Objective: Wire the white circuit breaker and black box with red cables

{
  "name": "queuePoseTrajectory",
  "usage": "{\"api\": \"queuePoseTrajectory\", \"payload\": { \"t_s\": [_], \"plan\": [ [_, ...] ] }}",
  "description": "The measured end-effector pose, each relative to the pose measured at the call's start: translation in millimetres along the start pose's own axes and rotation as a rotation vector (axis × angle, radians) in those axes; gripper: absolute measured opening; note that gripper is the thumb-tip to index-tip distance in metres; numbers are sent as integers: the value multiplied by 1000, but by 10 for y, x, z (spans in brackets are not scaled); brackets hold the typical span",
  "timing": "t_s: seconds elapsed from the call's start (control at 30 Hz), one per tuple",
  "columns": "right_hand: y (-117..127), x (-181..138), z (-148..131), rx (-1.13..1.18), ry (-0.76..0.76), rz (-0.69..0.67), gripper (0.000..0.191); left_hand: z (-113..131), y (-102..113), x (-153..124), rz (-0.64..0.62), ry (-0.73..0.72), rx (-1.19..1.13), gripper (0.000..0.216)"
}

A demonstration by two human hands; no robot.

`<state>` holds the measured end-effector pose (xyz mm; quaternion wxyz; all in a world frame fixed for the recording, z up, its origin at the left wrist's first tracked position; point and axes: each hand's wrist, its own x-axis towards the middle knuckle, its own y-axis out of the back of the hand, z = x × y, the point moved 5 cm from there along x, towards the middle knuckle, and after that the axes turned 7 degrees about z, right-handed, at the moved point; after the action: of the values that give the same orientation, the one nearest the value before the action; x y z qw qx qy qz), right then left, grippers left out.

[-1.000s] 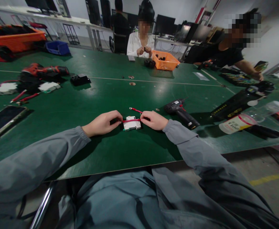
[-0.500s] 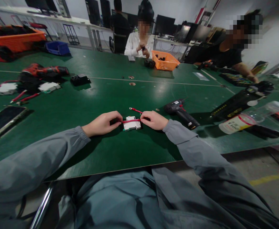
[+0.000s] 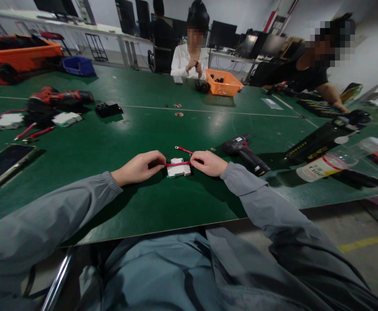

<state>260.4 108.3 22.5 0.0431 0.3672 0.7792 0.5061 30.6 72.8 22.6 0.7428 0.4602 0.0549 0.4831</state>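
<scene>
A white box-shaped module (image 3: 179, 171), with a bit of green at its lower left edge, lies on the green table in front of me. Across its top runs a red cable (image 3: 178, 164). My left hand (image 3: 143, 167) pinches the cable at the module's left side. On the other side, my right hand (image 3: 207, 164) pinches it at the right. Beyond my right fingers a red lead with a metal ring terminal (image 3: 177, 147) sticks out toward the upper left. My fingers hide where the cable bends.
To the right lie a black power drill (image 3: 245, 152), a dark bottle (image 3: 325, 138) and a clear labelled bottle (image 3: 325, 167). On the left are a phone (image 3: 6, 166), a red drill (image 3: 58, 97) and similar white modules (image 3: 66, 118). Co-workers sit beyond an orange basket (image 3: 224, 83).
My hands, the cable and the module show no visible movement. The person in white across the table has shifted their hands slightly.
</scene>
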Motion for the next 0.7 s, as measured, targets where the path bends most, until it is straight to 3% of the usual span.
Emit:
{"api": "queuePoseTrajectory", "payload": {
  "t_s": [0.17,0.43,0.7],
  "plan": [
    [5,-5,-12,8,9,0,17,-37,-11,4,6,74,-8,32],
    [3,-8,-15,8,8,2,16,1,-5,15,-16,4,17,28],
    [2,-11,-11,8,-5,-3,15,-53,-4,25,-53,112,-75,33]
  ]
}}
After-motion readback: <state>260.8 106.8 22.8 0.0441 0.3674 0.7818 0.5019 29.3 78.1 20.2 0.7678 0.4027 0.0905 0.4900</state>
